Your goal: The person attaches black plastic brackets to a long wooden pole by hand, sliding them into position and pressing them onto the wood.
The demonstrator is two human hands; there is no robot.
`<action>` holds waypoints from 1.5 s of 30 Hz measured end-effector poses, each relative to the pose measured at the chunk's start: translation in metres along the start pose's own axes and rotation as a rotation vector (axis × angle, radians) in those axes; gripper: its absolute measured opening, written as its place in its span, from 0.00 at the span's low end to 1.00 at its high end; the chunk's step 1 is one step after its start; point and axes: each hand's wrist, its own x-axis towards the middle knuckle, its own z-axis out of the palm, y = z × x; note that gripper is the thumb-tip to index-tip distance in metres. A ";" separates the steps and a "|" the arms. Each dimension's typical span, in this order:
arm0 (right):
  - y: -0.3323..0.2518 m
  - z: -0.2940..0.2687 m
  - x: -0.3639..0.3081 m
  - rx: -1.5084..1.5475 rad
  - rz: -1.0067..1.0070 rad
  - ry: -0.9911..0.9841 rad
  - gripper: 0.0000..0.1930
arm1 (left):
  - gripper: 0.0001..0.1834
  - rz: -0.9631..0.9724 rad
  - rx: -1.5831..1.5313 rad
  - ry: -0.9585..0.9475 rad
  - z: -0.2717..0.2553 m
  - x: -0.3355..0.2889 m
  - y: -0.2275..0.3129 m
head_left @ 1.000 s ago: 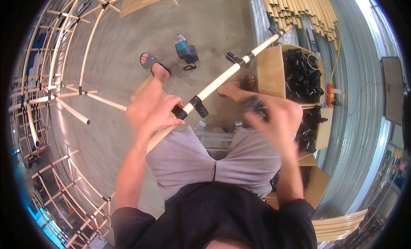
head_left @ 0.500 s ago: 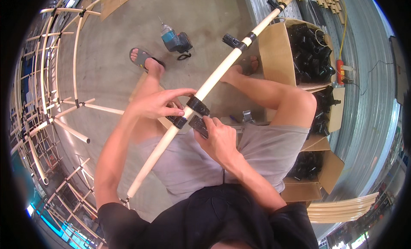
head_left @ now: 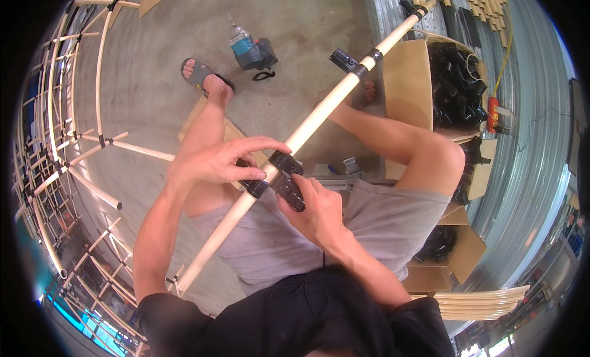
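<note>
A long cream-coloured pole (head_left: 329, 108) slants across my lap from lower left to upper right, with black joint fittings along it. My left hand (head_left: 224, 160) grips the pole near its middle, its index finger reaching over to an upper black fitting (head_left: 284, 161). Its thumb lies on the pole, just above a lower black fitting (head_left: 253, 187). In my right hand (head_left: 318, 211) is a loose-looking black connector (head_left: 289, 190), pinched between thumb and fingers on the pole's right side. It meets or nearly meets the upper fitting; the exact contact is hidden. Another fitting (head_left: 345, 61) juts sideways farther up the pole.
A blue and black power drill (head_left: 249, 50) lies on the floor ahead. Open cardboard boxes (head_left: 407, 80) of black fittings stand at right, beside metal sheeting (head_left: 522, 166) and a red-orange power socket (head_left: 493, 114). Frames of joined poles (head_left: 101, 80) fill the left.
The black connector in my right hand has come closer to the upper fitting on the pole. My left hand keeps its grip. The whole view has shifted slightly.
</note>
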 end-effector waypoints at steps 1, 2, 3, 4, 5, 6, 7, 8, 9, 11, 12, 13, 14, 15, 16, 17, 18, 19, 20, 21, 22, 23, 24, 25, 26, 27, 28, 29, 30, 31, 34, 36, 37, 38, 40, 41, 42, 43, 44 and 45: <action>-0.001 0.000 0.001 -0.009 -0.001 -0.004 0.21 | 0.30 -0.032 -0.019 -0.008 -0.001 0.000 0.002; -0.002 0.000 0.002 -0.017 -0.005 -0.008 0.21 | 0.30 -0.031 -0.022 -0.007 -0.001 0.000 0.000; -0.003 0.000 0.003 -0.025 -0.008 -0.013 0.21 | 0.30 -0.031 -0.026 -0.006 -0.002 0.000 -0.002; -0.004 0.000 0.004 -0.034 0.005 -0.032 0.21 | 0.30 -0.030 -0.029 -0.005 -0.002 -0.001 -0.003; -0.005 -0.001 0.004 -0.045 0.019 -0.052 0.21 | 0.30 -0.033 -0.039 -0.008 -0.003 0.000 -0.004; -0.006 -0.002 0.004 -0.057 0.034 -0.071 0.21 | 0.30 -0.035 -0.049 -0.012 -0.003 0.000 -0.004; -0.006 -0.002 0.004 -0.061 0.033 -0.075 0.21 | 0.30 -0.038 -0.059 -0.015 -0.003 0.001 -0.004; -0.007 -0.002 0.005 -0.065 0.030 -0.078 0.21 | 0.30 -0.040 -0.057 -0.009 -0.003 0.000 -0.003; -0.007 -0.002 0.005 -0.068 0.028 -0.080 0.21 | 0.29 -0.041 -0.055 -0.004 -0.003 0.000 -0.001; -0.006 -0.002 0.005 -0.075 0.014 -0.075 0.21 | 0.29 -0.039 -0.042 0.002 -0.003 0.000 0.002; -0.006 -0.002 0.006 -0.078 0.007 -0.071 0.21 | 0.29 -0.035 -0.030 0.000 -0.003 0.001 0.003; -0.006 -0.002 0.006 -0.074 0.008 -0.073 0.21 | 0.29 -0.032 -0.018 -0.001 -0.003 0.001 0.005; -0.006 -0.003 0.007 -0.070 0.009 -0.072 0.21 | 0.28 -0.050 -0.019 -0.003 -0.004 0.001 0.008; -0.005 -0.004 0.008 -0.067 0.011 -0.069 0.21 | 0.28 -0.068 -0.020 -0.006 -0.004 0.001 0.011; -0.005 -0.005 0.009 -0.064 0.014 -0.077 0.21 | 0.28 -0.085 -0.019 -0.010 -0.004 0.002 0.014; -0.004 -0.006 0.008 -0.063 0.017 -0.084 0.21 | 0.27 -0.087 -0.023 -0.009 -0.004 0.003 0.015; -0.004 -0.007 0.008 -0.062 0.022 -0.090 0.21 | 0.26 -0.089 -0.026 -0.010 -0.004 0.003 0.015; -0.002 -0.012 0.007 -0.056 -0.001 -0.059 0.21 | 0.25 -0.091 -0.027 -0.013 -0.003 0.005 0.015; 0.001 -0.018 0.005 -0.047 -0.025 -0.030 0.22 | 0.24 -0.069 -0.033 0.015 -0.001 0.006 0.013; 0.005 -0.025 0.003 -0.038 -0.049 0.000 0.22 | 0.23 -0.047 -0.039 0.043 0.001 0.009 0.009; 0.008 -0.039 0.000 -0.046 -0.035 0.028 0.22 | 0.22 -0.024 -0.045 0.070 0.003 0.011 0.006; 0.013 -0.058 -0.003 -0.042 -0.030 0.066 0.21 | 0.21 -0.005 -0.047 0.093 0.006 0.013 0.002; 0.020 -0.079 -0.007 -0.042 -0.023 0.109 0.22 | 0.21 0.010 -0.046 0.119 0.009 0.013 -0.002; 0.024 -0.107 -0.010 -0.053 -0.015 0.195 0.21 | 0.21 0.028 -0.047 0.145 0.011 0.012 -0.003; 0.028 -0.136 -0.013 -0.064 -0.002 0.288 0.19 | 0.21 0.009 -0.034 0.153 0.012 0.014 -0.001; 0.045 -0.162 -0.016 -0.115 0.042 0.464 0.17 | 0.20 -0.010 -0.025 0.166 0.013 0.013 0.003; 0.065 -0.187 -0.019 -0.156 0.090 0.638 0.15 | 0.20 -0.025 -0.016 0.183 0.015 0.013 0.004; 0.071 -0.210 -0.015 -0.088 0.227 0.738 0.13 | 0.20 -0.038 -0.062 0.178 0.015 0.014 0.005; 0.075 -0.232 -0.008 -0.019 0.362 0.831 0.12 | 0.21 -0.050 -0.112 0.175 0.015 0.013 0.000; 0.103 -0.250 -0.008 0.014 0.401 0.845 0.13 | 0.21 -0.055 -0.159 0.168 0.013 0.013 -0.003; 0.197 -0.268 -0.004 0.007 0.612 0.846 0.16 | 0.22 -0.082 -0.138 0.173 0.014 0.010 -0.002; 0.317 -0.268 -0.022 -0.037 0.386 0.875 0.20 | 0.22 -0.062 -0.136 0.171 0.015 0.018 0.009; 0.331 -0.260 -0.018 0.036 0.383 0.896 0.21 | 0.21 -0.052 -0.159 0.171 0.016 0.020 0.003; 0.334 -0.252 -0.016 0.111 0.385 0.915 0.22 | 0.21 -0.046 -0.182 0.167 0.017 0.018 0.001; 0.340 -0.247 -0.009 0.302 0.358 0.859 0.21 | 0.21 -0.049 -0.176 0.167 0.020 0.016 0.004; 0.340 -0.250 -0.004 0.214 0.410 0.786 0.21 | 0.21 -0.048 -0.170 0.168 0.021 0.015 0.007; 0.333 -0.253 0.001 0.125 0.461 0.713 0.20 | 0.21 -0.045 -0.166 0.156 0.020 0.014 0.007; 0.351 -0.256 0.004 0.144 0.431 0.637 0.23 | 0.21 -0.041 -0.161 0.144 0.018 0.014 0.003; 0.352 -0.259 0.008 -0.019 0.431 0.596 0.24 | 0.22 -0.044 -0.159 0.134 0.018 0.013 0.001; 0.352 -0.260 0.012 -0.182 0.429 0.554 0.25 | 0.21 -0.042 -0.145 0.132 0.017 0.013 0.001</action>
